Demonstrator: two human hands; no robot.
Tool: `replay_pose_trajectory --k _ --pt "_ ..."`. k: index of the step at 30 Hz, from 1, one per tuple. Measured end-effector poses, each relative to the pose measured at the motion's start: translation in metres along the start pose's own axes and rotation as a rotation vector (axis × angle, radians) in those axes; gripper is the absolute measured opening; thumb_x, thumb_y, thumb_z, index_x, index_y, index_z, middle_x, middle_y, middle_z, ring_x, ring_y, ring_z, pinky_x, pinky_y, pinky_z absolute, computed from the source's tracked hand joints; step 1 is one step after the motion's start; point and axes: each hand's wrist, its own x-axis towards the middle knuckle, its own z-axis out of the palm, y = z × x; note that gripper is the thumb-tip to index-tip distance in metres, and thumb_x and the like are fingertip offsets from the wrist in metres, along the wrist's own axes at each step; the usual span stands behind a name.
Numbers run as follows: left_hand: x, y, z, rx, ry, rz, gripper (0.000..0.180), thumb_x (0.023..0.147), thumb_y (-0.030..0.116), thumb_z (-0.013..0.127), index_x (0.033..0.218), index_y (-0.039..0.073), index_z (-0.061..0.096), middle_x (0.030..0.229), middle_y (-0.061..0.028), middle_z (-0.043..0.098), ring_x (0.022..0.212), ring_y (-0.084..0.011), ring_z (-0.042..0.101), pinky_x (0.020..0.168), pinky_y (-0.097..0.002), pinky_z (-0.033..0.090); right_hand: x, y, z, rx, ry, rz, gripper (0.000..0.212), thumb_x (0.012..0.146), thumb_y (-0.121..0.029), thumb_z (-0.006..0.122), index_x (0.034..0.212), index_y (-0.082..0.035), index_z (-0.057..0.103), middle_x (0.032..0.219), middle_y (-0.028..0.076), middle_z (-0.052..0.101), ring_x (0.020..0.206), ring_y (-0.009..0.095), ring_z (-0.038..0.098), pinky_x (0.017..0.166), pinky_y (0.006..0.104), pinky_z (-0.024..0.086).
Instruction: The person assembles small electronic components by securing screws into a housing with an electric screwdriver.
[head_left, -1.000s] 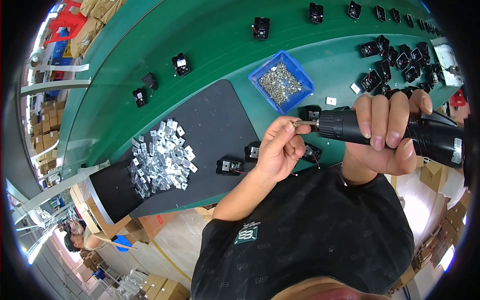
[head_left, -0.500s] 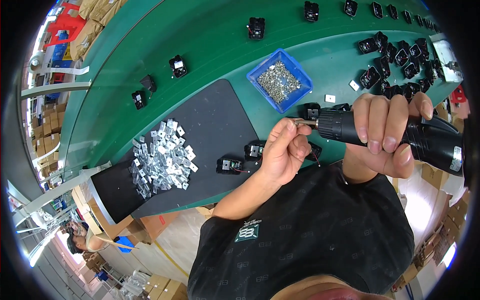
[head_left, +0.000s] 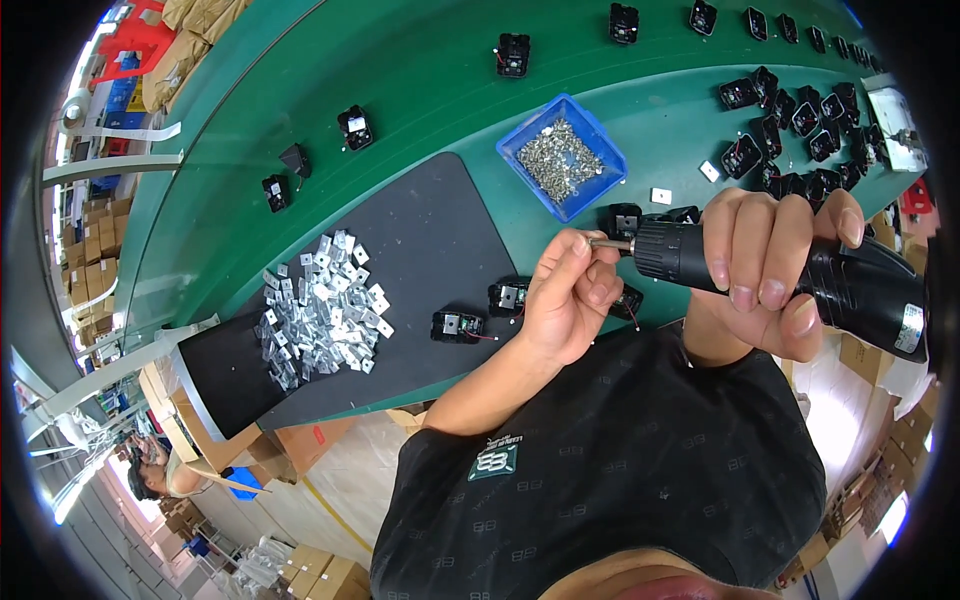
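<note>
My right hand (head_left: 765,265) is wrapped round a black electric screwdriver (head_left: 865,290) held level, its bit (head_left: 615,244) pointing left. At the bit's end, the thumb and forefinger of my left hand (head_left: 565,305) pinch a small screw, mostly hidden by the fingertips. Below and beside the hands, black plastic housings with metal plates and thin wires lie on the bench; one housing (head_left: 457,325) is left of my left wrist, and another (head_left: 508,296) is partly covered by that hand. Beyond them stands a blue bin (head_left: 610,165) of loose screws (head_left: 560,160).
A heap of small metal plates (head_left: 325,305) covers part of the dark mat (head_left: 430,225) at left. Many black housings (head_left: 740,157) crowd the right, and more (head_left: 513,55) line the green belt (head_left: 430,80). Two pale plates (head_left: 661,196) lie near the bin. Another person (head_left: 165,475) is at far left.
Both hands and the screwdriver stay almost where they were, the bit still at the left fingertips. The view has shifted very slightly.
</note>
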Motion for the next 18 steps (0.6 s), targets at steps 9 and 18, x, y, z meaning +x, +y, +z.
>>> replay_pose_trajectory --k 9,18 --pt "-0.004 0.018 0.009 0.183 0.144 0.036 0.011 0.094 0.019 0.057 0.088 0.009 0.058 0.082 -0.0055 0.065 0.057 -0.0084 0.050 0.055 -0.0227 0.041 0.022 0.025 -0.001 0.111 -0.266 -0.020 0.051 0.080 -0.011 0.072 0.117 -0.014 0.037 0.073 0.000 0.058 0.055 0.012 0.055 0.051 0.0274 0.046" --pt "-0.003 0.005 -0.001 0.237 0.158 -0.050 0.019 0.094 0.026 0.056 0.082 0.013 0.051 0.071 0.0011 0.058 0.055 -0.0073 0.052 0.048 -0.0205 0.039 -0.012 0.030 -0.008 0.083 -0.152 -0.008 0.045 0.072 -0.019 0.071 0.107 -0.010 0.044 0.061 -0.006 0.048 0.049 0.005 0.045 0.053 0.0189 0.037"
